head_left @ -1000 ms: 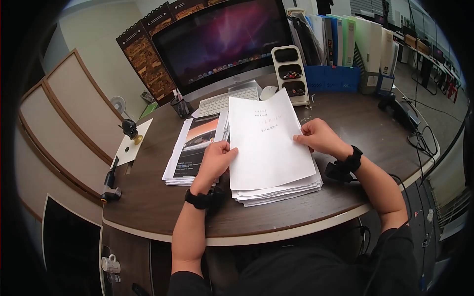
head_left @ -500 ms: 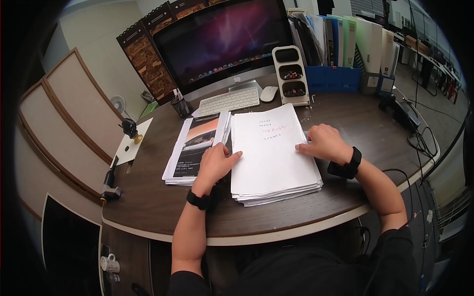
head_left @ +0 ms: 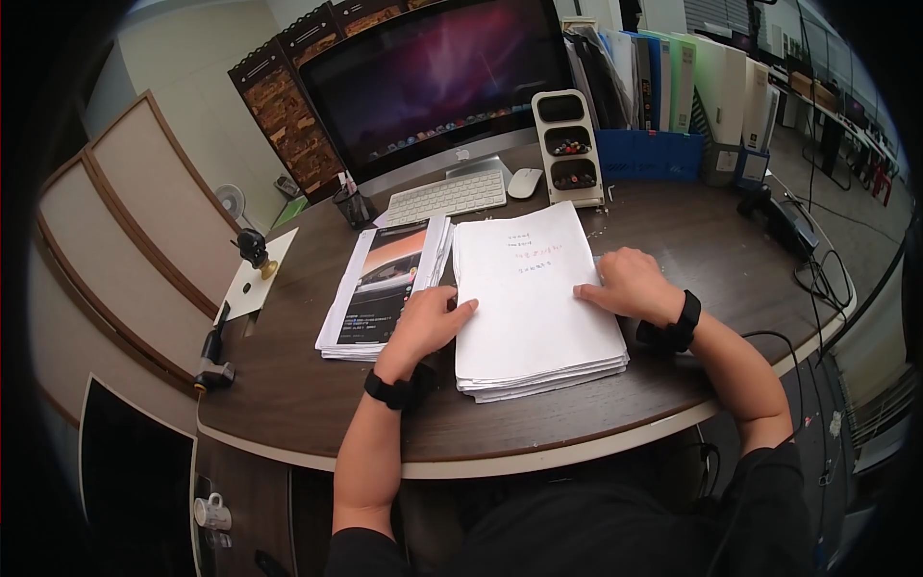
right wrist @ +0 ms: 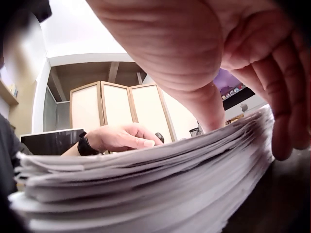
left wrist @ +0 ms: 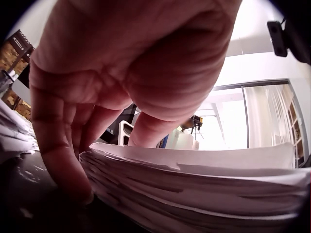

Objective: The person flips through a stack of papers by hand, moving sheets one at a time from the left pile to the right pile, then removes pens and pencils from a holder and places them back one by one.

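Observation:
A thick stack of paper (head_left: 534,332) lies on the desk, its top white sheet carrying a few short handwritten lines. My left hand (head_left: 423,319) is at the stack's left edge, thumb over the top sheet. In the left wrist view its fingers (left wrist: 63,155) reach down along the side of the stack. On the opposite edge rests my right hand (head_left: 636,286), thumb on the top sheet and fairly straight fingers (right wrist: 282,111) against the side. Left of this stack sits a second pile of paper (head_left: 380,279), topped by a printed colour page.
Behind the papers are a keyboard (head_left: 447,199), a mouse (head_left: 524,183), a large monitor (head_left: 433,87) and an upright beige holder (head_left: 567,144). A pen cup (head_left: 354,207) stands left of the keyboard. A telephone (head_left: 779,216) with cables lies at the right edge, binders (head_left: 711,87) behind.
The top sheet, earlier lifted and pinched by both hands, has come down flat onto the stack. Both hands have loosened and moved to its side edges; the stack's upper part has shifted slightly right.

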The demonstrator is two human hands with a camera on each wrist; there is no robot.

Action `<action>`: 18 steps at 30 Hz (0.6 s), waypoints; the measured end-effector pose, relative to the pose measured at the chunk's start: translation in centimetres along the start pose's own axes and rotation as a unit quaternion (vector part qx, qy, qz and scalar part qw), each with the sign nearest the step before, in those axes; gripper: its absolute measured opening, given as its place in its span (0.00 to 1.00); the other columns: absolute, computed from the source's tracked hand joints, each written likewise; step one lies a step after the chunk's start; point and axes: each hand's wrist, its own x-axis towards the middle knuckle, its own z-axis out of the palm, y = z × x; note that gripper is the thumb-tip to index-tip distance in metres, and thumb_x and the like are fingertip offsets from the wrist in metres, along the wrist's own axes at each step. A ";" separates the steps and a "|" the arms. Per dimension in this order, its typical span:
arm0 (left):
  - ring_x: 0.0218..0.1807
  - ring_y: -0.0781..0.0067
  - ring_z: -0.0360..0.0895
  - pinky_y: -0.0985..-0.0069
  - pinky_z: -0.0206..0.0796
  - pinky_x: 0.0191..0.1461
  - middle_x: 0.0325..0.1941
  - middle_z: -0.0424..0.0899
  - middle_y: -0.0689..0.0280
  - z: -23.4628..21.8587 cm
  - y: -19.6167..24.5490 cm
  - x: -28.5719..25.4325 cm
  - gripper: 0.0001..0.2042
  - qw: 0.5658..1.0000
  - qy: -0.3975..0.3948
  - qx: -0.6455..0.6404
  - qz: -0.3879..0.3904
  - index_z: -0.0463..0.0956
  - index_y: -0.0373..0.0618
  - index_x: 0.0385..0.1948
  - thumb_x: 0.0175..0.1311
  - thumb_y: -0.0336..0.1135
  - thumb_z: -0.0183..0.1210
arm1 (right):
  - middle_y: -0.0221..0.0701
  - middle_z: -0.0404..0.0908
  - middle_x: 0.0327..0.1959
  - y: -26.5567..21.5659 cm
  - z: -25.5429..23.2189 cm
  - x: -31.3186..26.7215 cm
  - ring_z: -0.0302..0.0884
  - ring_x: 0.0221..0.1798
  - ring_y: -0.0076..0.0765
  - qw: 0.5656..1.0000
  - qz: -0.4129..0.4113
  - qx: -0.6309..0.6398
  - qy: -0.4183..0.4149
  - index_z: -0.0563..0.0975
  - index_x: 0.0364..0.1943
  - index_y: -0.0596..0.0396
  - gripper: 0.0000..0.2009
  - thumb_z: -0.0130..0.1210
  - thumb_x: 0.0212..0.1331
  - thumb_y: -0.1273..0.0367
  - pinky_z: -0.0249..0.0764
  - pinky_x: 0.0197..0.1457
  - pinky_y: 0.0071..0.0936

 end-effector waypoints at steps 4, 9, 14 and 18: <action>0.32 0.50 0.82 0.61 0.72 0.39 0.28 0.84 0.50 -0.7 -1.6 0.3 0.18 0.974 0.194 0.075 0.089 0.83 0.34 0.36 0.61 0.44 0.63 | 0.48 0.83 0.32 0.2 0.3 0.0 0.82 0.36 0.55 0.991 -0.043 -0.020 0.127 0.82 0.33 0.66 0.24 0.62 0.57 0.53 0.78 0.43 0.44; 0.40 0.42 0.82 0.54 0.72 0.44 0.35 0.84 0.47 -2.0 -2.2 0.2 0.17 0.958 0.221 0.183 -0.018 0.82 0.33 0.34 0.60 0.43 0.63 | 0.50 0.82 0.48 0.5 1.4 0.5 0.80 0.50 0.54 0.962 -0.201 0.050 0.176 0.80 0.41 0.67 0.25 0.62 0.57 0.53 0.76 0.55 0.42; 0.41 0.40 0.82 0.52 0.72 0.47 0.34 0.84 0.42 -1.2 -3.3 0.5 0.21 0.963 0.138 0.218 -0.076 0.82 0.32 0.31 0.58 0.48 0.65 | 0.51 0.66 0.70 0.5 1.9 0.2 0.59 0.74 0.57 0.950 -0.307 0.035 0.042 0.77 0.53 0.65 0.32 0.60 0.59 0.47 0.57 0.76 0.44; 0.43 0.39 0.81 0.53 0.72 0.50 0.35 0.83 0.39 -1.1 -3.7 0.7 0.23 0.970 0.099 0.206 -0.080 0.82 0.29 0.30 0.58 0.49 0.65 | 0.50 0.66 0.70 0.5 1.8 0.4 0.58 0.74 0.57 0.958 -0.276 0.034 -0.070 0.77 0.54 0.65 0.33 0.60 0.58 0.46 0.56 0.77 0.44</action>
